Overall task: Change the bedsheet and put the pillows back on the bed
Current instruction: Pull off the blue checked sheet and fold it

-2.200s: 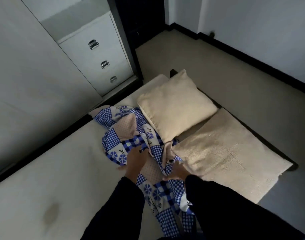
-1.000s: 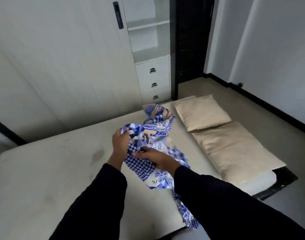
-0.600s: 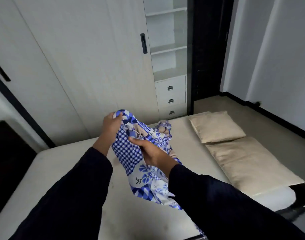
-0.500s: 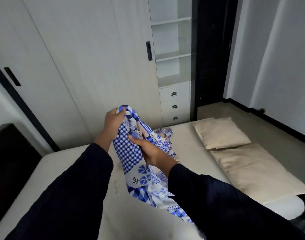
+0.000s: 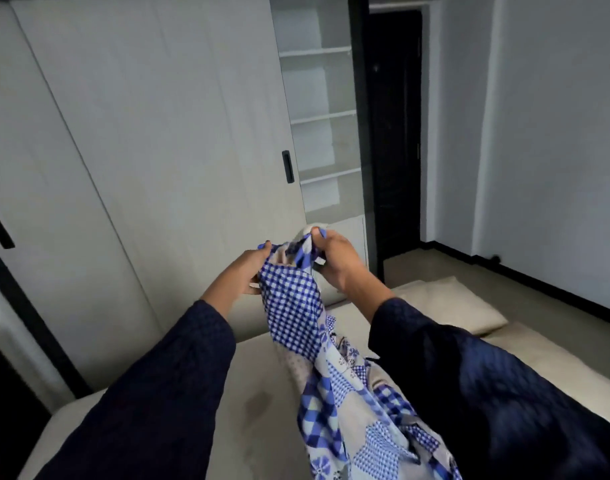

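Over bare mattress [image 5: 258, 431], left hand [image 5: 249, 271] and right hand [image 5: 336, 261] grip bedsheet [image 5: 293, 306].

head-worn view, facing forward, hands [image 5: 289, 268] near

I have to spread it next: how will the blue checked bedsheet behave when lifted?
Probably floppy: the bedsheet hangs in loose folds from the left hand and right hand. Likely light, since grips at its top hold it up. May bunch, not spread flat.
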